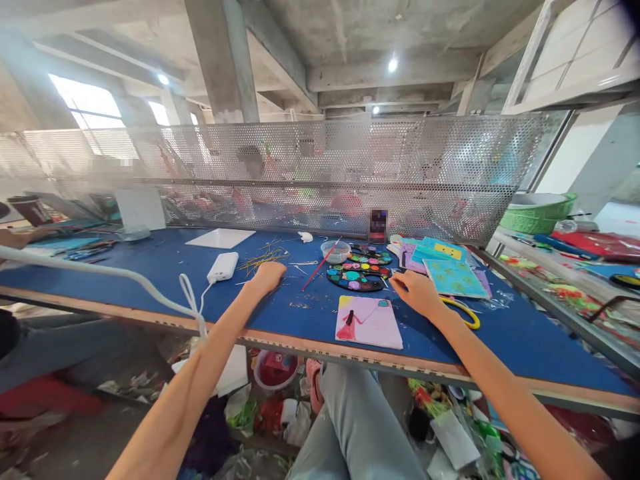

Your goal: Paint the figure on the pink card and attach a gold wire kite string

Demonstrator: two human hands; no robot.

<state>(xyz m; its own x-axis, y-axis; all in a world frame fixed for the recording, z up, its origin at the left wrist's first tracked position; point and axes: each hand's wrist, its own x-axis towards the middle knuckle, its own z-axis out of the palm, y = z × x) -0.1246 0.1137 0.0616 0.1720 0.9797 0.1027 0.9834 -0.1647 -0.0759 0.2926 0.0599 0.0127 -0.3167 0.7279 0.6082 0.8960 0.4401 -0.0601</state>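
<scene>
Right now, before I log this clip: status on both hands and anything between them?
Left hand on blue tabletop, by thin yellow strands. Right hand beside pink painted card, near black paint palette. Red paintbrush lies between hands.

Paint palette (358, 279) behind painted card (369, 323)

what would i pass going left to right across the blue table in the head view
white power bank → left hand → red paintbrush → paint palette → right hand → teal card
</scene>
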